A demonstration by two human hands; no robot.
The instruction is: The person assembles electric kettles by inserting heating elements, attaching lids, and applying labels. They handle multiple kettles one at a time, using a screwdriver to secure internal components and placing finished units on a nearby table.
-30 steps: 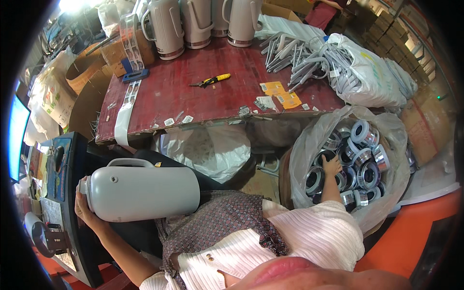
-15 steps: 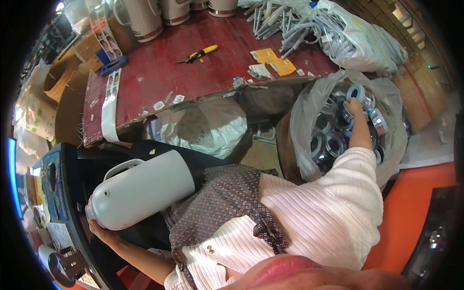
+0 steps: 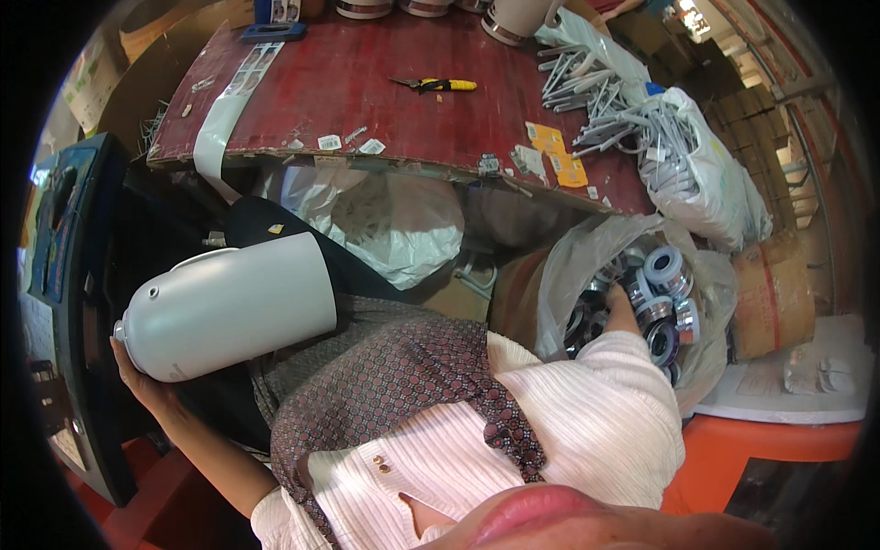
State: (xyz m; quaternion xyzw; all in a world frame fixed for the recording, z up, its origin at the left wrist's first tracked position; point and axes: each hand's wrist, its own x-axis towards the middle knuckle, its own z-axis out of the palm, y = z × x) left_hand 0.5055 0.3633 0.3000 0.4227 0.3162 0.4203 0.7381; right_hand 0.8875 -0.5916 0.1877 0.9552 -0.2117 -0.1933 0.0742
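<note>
A light grey jug body (image 3: 243, 298) with a side handle lies tilted across my lap, its narrow neck toward the left. My left hand (image 3: 137, 374) is closed around that neck end from below. On the right, my right hand (image 3: 622, 301) reaches down into a clear plastic bag (image 3: 556, 302) that lines a carton. Shiny metal collars with pale plastic rims (image 3: 667, 270) fill the bag. The fingers of my right hand are hidden among them, so whether they grip one does not show.
A red table (image 3: 367, 110) stands ahead, bearing yellow-handled pliers (image 3: 445, 85), orange-yellow cards (image 3: 550, 139) and a strip of labels (image 3: 223, 119). Grey handles (image 3: 596, 128) spill from a white bag (image 3: 706, 183). Several jugs (image 3: 513, 18) stand at the far edge. Under the table sits another white bag (image 3: 403, 225).
My right hand has moved deeper into the collars, toward the bag's near left part. The view has shifted; the jug is still in my left hand.
</note>
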